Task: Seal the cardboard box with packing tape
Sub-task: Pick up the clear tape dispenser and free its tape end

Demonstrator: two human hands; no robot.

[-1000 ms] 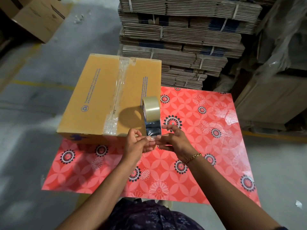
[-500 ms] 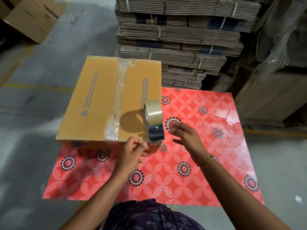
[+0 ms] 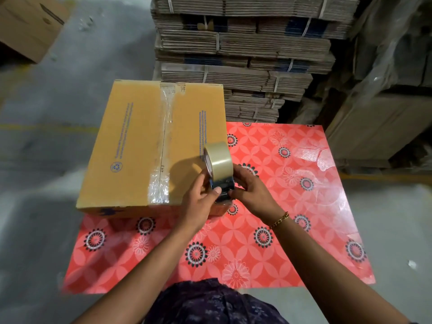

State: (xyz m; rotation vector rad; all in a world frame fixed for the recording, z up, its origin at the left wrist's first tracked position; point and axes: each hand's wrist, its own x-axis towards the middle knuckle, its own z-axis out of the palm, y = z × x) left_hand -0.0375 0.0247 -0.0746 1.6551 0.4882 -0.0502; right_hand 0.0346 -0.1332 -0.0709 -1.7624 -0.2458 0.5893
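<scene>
A closed brown cardboard box lies on the left half of a red flowered table. A strip of clear tape runs along its middle seam from the far edge to the near edge. A roll of packing tape stands upright over the box's near right corner, with a shiny length of tape hanging below it. My left hand pinches that length from the left. My right hand grips it from the right, just under the roll.
Tall stacks of bundled flat cardboard rise right behind the table. An open carton sits on the grey floor at the far left. Plastic-wrapped goods stand at the right.
My right hand, held apart half a second ago, has come back onto the tape under the roll. My left hand has moved up onto the tape. The camera has shifted closer.
</scene>
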